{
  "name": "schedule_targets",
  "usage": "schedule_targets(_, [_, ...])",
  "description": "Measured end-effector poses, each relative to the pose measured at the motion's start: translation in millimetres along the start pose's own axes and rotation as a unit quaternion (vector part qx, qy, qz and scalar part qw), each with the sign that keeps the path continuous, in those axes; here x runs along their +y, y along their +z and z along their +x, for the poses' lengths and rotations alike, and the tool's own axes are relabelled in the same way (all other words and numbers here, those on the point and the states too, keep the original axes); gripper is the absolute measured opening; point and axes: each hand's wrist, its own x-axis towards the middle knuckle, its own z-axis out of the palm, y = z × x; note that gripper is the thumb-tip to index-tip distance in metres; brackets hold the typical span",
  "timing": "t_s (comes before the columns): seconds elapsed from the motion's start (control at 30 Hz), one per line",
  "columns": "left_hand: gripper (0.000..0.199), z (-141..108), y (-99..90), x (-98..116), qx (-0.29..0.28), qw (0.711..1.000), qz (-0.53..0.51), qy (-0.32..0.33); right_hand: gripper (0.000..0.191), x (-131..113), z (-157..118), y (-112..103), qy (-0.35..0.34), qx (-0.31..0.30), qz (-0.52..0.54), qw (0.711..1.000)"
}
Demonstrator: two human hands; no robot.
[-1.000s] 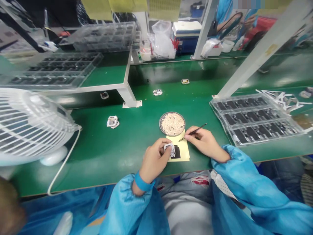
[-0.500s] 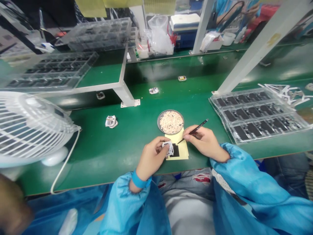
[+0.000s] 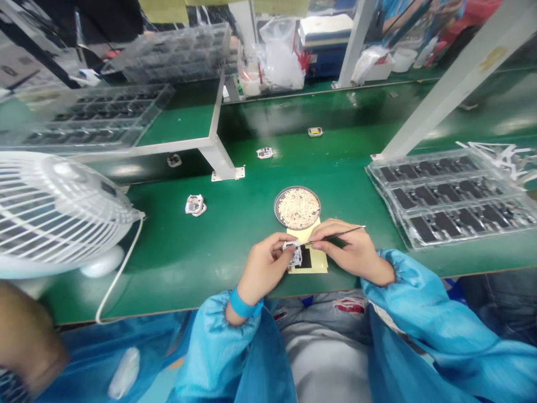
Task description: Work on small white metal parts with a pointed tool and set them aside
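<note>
My left hand (image 3: 271, 260) is closed on a small white-framed device housing (image 3: 292, 253), pinched between thumb and fingers. In my right hand (image 3: 346, 249) are thin black tweezers (image 3: 335, 235), held like a pen, their tip at the housing's right edge. I cannot tell whether the tip touches it. Beneath both hands lies a yellow paper pad (image 3: 319, 262) with a black square (image 3: 305, 258) on it. A round dish (image 3: 297, 207) full of small pale pieces stands just beyond, over the pad's far end.
To the right sits a clear tray (image 3: 457, 196) of dark parts. A white fan (image 3: 62, 212) occupies the left. Similar housings lie on the green bench, one pair (image 3: 195, 205) near the fan. A shelf leg (image 3: 222, 162) and a slanted post (image 3: 436, 84) rise from the bench.
My right hand has moved in toward the left hand and lowered the tweezers, bringing their tip from above the black square to the housing. The camera view has shifted slightly.
</note>
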Motion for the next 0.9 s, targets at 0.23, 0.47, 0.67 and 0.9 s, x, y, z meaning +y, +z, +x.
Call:
schedule_targets(0.23, [0.022, 0.0, 0.4, -0.1, 0.001, 1.0, -0.011, 0.0, 0.012, -2.0, 0.2, 1.3, -0.018, -0.007, 0.009, 1.0])
schedule_targets(0.47, [0.03, -3.7, -0.1, 8.7, 0.021, 0.993, -0.114, -0.007, 0.013, -1.8, -6.5, -1.0, 0.008, 0.019, 0.023, 1.0])
schedule_targets(0.67, [0.033, -5.8, -2.7, 12.1, 0.057, 0.991, -0.122, 0.007, 0.008, 2.0, -8.3, 0.6, 0.029, 0.019, 0.012, 0.999])
schedule_targets(0.9, [0.036, -6.2, -3.1, 9.8, 0.08, 0.988, -0.127, 0.036, 0.009, 4.0, -8.2, 2.2, 0.017, 0.01, -0.016, 1.0])
